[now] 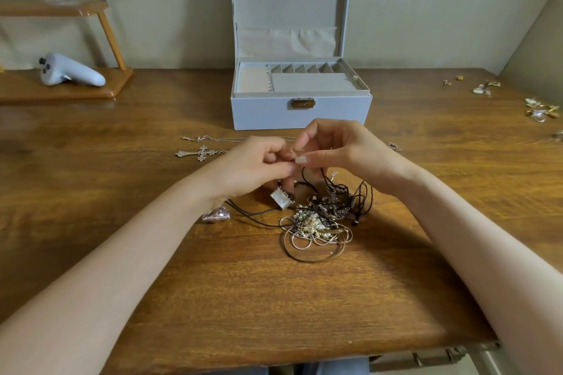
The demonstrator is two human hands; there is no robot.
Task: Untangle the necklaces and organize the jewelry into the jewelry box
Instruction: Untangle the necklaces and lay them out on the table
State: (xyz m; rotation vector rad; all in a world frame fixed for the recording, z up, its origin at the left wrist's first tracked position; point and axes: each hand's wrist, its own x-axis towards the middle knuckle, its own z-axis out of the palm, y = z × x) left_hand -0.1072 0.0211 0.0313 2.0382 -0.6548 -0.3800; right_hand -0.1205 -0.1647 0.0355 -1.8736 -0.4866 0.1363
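Jewelry box (300, 114) behind necklace tangle (320, 216); cross pendant (201, 153) left, earrings (539, 109) right

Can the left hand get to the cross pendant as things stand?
Probably yes. The cross pendant lies on the table just left of the left hand, nothing between them. That hand is pinching part of the necklace tangle and would have to let go first.

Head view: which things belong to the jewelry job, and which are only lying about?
Belong: tangled necklaces, cross necklace, small jewelry pieces, jewelry box.
Lying about: white controller, wooden stand.
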